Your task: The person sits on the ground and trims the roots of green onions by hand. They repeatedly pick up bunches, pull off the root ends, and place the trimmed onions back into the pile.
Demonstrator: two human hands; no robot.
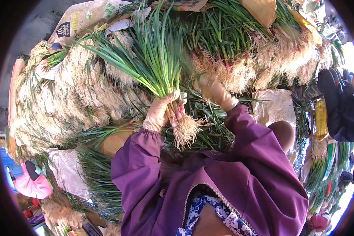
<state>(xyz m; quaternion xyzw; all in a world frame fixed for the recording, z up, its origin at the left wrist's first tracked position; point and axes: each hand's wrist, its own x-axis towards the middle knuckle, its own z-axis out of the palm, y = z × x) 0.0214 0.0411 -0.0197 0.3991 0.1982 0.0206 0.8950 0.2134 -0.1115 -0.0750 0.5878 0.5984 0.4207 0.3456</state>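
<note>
My left hand (pixel 161 108), in a pale glove, is closed around a bunch of green garlic (pixel 161 59). Its long flat leaves fan up and away from me. Pinkish stem bases and a tuft of pale roots (pixel 186 131) hang out below the grip. To the right of the bunch, my right hand (pixel 216 92), gloved too, is smeared by motion, so its fingers do not show clearly. It is close to the near edge of the heaped green garlic (pixel 228 63) at the far right and apart from the held bunch.
A large heap of rooted bunches (pixel 67 102) fills the left, with a printed sack (pixel 86 23) behind it. Loose leaves lie beneath my hands. A pale sack (pixel 277 106) lies right, a white one (pixel 69 171) lower left. A person in pink (pixel 33 183) is at far left.
</note>
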